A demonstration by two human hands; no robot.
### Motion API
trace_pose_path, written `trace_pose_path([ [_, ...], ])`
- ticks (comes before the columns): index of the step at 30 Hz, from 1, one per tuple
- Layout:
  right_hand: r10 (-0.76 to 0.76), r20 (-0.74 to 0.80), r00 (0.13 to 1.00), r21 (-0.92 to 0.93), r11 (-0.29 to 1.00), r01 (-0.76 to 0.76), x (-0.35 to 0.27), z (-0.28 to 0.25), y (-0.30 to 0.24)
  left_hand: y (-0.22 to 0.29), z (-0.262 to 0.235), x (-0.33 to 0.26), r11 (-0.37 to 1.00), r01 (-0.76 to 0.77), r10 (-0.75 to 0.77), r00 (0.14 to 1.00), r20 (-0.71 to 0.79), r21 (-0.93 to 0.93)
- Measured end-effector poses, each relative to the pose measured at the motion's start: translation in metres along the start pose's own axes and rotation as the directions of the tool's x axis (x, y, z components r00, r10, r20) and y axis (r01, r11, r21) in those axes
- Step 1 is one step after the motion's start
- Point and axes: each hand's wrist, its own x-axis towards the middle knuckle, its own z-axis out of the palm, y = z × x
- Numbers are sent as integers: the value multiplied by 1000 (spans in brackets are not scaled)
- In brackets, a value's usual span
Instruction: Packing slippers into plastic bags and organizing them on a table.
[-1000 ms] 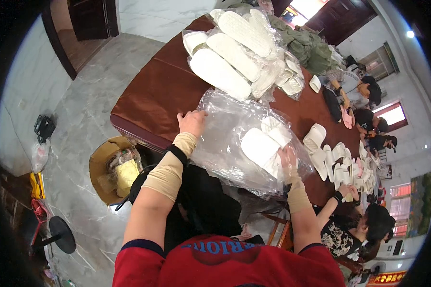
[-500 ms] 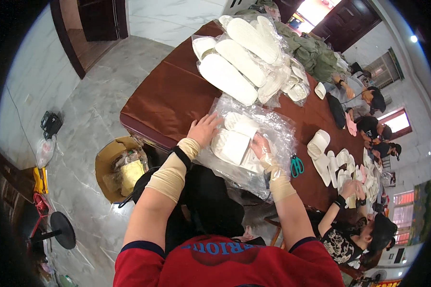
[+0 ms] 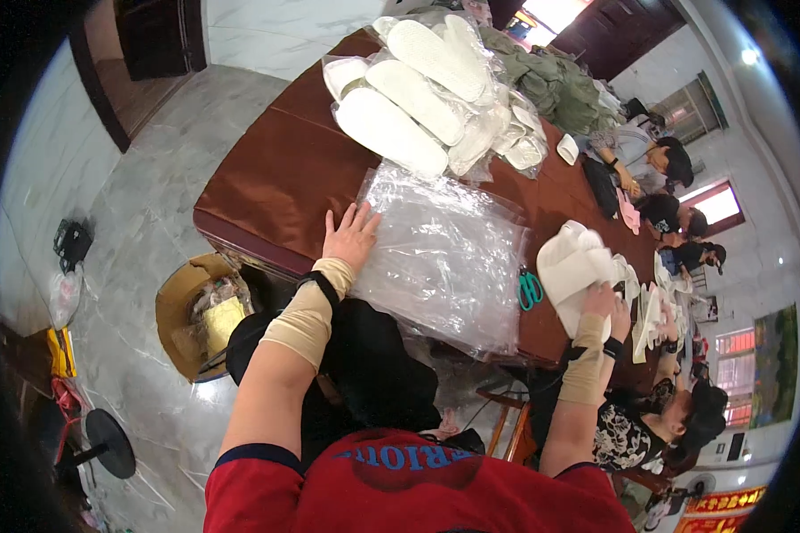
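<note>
A pair of white slippers [image 3: 571, 271] is at the right part of the brown-covered table, slightly blurred. My right hand [image 3: 597, 300] has its fingers closed on their near right side. My left hand [image 3: 351, 235] lies flat with spread fingers at the left edge of a stack of clear plastic bags [image 3: 444, 258]. No slippers lie on top of that stack. Teal-handled scissors [image 3: 530, 290] rest between the bags and the slippers; their blades are not visible. A co-worker's hand [image 3: 620, 320] is close beside my right hand.
Bagged white slippers [image 3: 409, 98] are heaped at the far side of the table [image 3: 267, 191]. More loose white slippers [image 3: 653, 306] lie to the right, where several co-workers sit. A cardboard box [image 3: 180, 306] of plastic scraps stands on the floor at left. Green cloth [image 3: 556, 84] is piled far back.
The slippers that lay on the plastic bags between my hands are gone from there. My right hand has moved right and now grips slippers beyond the scissors. My left hand stays by the bags.
</note>
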Motion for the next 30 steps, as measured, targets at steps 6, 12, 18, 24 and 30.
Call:
trace_pose_path([
  [6,-335,-20,942,524,799,295,-18,-10,-137,-5,1,-3,999,35,-36,997,-63,-9],
  [12,-514,264,816,702,683,203,-101,106,-228,-6,3,16,966,84,-78,996,33,-246],
  [18,-667,436,604,678,685,267,-106,78,-251,-48,-9,6,883,67,-178,964,-200,-464],
  [24,-475,690,546,695,224,-684,-94,41,-216,47,-81,0,625,-208,51,973,-227,-752],
  [30,-492,682,542,688,179,-703,-97,25,-206,92,-55,-18,766,-218,218,973,-75,-605],
])
